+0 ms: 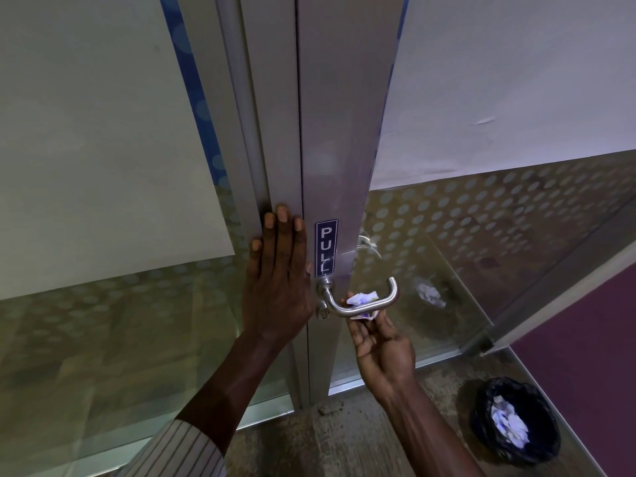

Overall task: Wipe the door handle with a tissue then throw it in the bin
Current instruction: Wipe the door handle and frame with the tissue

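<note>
Left hand (277,284) flat, fingers spread, bracing door frame; door handle (361,302) just right of it; right hand (380,342) pinching crumpled tissue (361,299) against lever; tissue soft, light, tears easily, best held bunched; bin (516,421) lower right

The tissue (362,302) is partly hidden behind the door handle (358,301) bar and the right hand (380,349) fingers. The left hand (278,273) covers part of the door frame. The lower frame edge cuts both forearms. The bin (516,421) contents, lower right, are blurred.
</note>
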